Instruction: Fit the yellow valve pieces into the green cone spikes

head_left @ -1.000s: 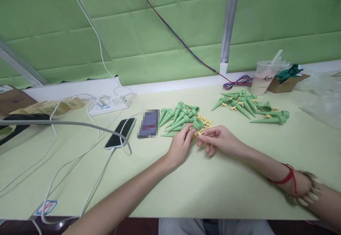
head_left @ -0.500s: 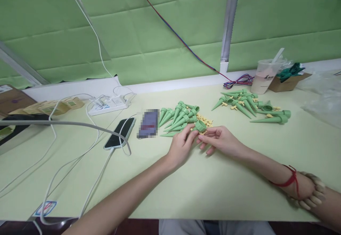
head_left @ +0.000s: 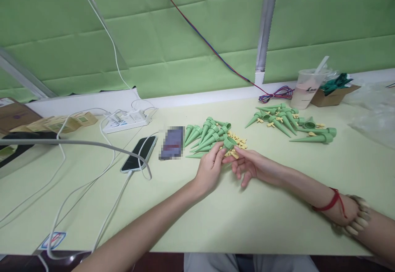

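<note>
My left hand (head_left: 210, 169) is closed around a green plant watering spike (head_left: 229, 142), its wide threaded cap end facing up and right. The rest of that spike is hidden by my fingers. A yellow valve (head_left: 233, 154) shows at the spike's side, between the thumb and forefinger of my right hand (head_left: 251, 166); the other right fingers are loosely curled. How far the valve sits in the spike cannot be made out. Just beyond my hands lie a pile of green spikes (head_left: 211, 132) and a heap of small yellow valves (head_left: 240, 140).
Back right lie several green spikes with yellow valves fitted (head_left: 286, 119). Behind them stand a plastic cup (head_left: 304, 91) with a straw and a small carton (head_left: 333, 96). Left are a phone (head_left: 138, 154) on a cable, a blurred flat object (head_left: 173, 143) and a power strip (head_left: 129, 122).
My right hand has turned and its thumb has shifted up against the spike's cap, the lower fingers spreading a little. The spike has tilted slightly and moved left.
</note>
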The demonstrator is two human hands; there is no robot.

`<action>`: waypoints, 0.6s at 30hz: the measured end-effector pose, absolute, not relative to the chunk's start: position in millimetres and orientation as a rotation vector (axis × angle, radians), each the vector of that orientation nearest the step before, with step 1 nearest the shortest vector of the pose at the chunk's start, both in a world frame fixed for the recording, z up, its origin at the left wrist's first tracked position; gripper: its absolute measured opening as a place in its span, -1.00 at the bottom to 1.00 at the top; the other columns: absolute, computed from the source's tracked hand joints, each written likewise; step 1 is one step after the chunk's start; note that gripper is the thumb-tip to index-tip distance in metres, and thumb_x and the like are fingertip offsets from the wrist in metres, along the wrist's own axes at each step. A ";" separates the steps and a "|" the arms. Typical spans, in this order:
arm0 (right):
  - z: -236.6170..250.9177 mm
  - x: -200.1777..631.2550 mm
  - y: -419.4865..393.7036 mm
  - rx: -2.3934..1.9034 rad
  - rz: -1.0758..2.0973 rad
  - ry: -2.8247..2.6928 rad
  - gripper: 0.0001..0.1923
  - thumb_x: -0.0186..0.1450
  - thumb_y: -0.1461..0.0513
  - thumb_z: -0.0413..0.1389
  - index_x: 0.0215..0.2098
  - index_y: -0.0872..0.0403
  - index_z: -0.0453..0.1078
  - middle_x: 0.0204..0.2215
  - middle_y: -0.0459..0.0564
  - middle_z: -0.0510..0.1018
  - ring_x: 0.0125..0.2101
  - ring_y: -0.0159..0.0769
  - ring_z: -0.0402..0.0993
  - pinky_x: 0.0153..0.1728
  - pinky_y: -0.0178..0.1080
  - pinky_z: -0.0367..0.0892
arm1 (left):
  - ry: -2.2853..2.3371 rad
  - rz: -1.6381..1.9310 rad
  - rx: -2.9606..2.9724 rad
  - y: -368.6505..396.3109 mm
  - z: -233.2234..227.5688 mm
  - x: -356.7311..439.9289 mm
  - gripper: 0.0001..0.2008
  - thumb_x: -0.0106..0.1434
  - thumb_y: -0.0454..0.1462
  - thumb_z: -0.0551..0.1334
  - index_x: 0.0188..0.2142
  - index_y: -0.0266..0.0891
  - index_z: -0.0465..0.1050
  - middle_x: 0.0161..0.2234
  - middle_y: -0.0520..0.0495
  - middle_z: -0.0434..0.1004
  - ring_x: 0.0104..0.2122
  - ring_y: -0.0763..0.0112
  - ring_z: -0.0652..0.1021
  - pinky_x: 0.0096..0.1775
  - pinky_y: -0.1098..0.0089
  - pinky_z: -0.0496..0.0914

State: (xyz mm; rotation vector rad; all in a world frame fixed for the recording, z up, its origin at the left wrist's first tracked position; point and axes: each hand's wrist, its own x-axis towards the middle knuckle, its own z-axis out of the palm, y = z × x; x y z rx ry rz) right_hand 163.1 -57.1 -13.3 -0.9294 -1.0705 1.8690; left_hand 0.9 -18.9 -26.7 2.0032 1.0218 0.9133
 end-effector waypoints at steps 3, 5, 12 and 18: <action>-13.5 166.6 -56.0 -0.809 2.052 -0.911 -0.73 0.26 0.12 0.05 -0.24 0.15 0.43 -0.49 -0.07 0.45 -0.54 -0.48 0.39 -0.57 -0.36 0.48 | 1.049 0.887 2.046 -18.4 -25.9 0.5 -0.69 0.31 -0.13 -0.09 -0.14 -0.21 0.30 -0.54 0.07 0.30 -0.52 0.44 0.33 -0.43 0.44 0.18; -14.2 168.4 -55.2 -0.807 2.054 -0.883 -0.79 0.24 0.18 0.09 -0.25 0.15 0.43 -0.45 -0.07 0.47 -0.52 -0.49 0.40 -0.55 -0.38 0.49 | 1.049 0.876 2.057 -19.0 -25.4 0.4 -0.69 0.31 -0.13 -0.09 -0.13 -0.20 0.30 -0.54 0.06 0.32 -0.52 0.44 0.34 -0.42 0.44 0.19; -16.3 162.1 -55.9 -1.186 1.549 -1.144 -0.79 0.00 0.21 0.28 -0.40 0.14 0.49 -0.48 -0.06 0.52 -0.52 -0.44 0.45 -0.57 -0.42 0.46 | 0.985 0.843 2.063 -22.2 -27.6 1.6 -0.73 0.31 -0.13 -0.05 -0.10 -0.16 0.28 -0.47 0.05 0.40 -0.47 0.44 0.38 -0.39 0.45 0.21; -16.9 159.9 -58.8 -1.318 0.916 -1.375 -0.87 0.07 0.21 0.17 -0.52 0.12 0.50 -0.62 -0.07 0.52 -0.58 -0.30 0.49 -0.55 -0.33 0.44 | 0.881 0.852 1.617 -27.3 -21.1 10.3 -0.71 0.25 -0.03 0.01 -0.17 -0.16 0.22 -0.64 0.17 0.01 -0.69 0.59 0.08 -0.64 0.55 0.03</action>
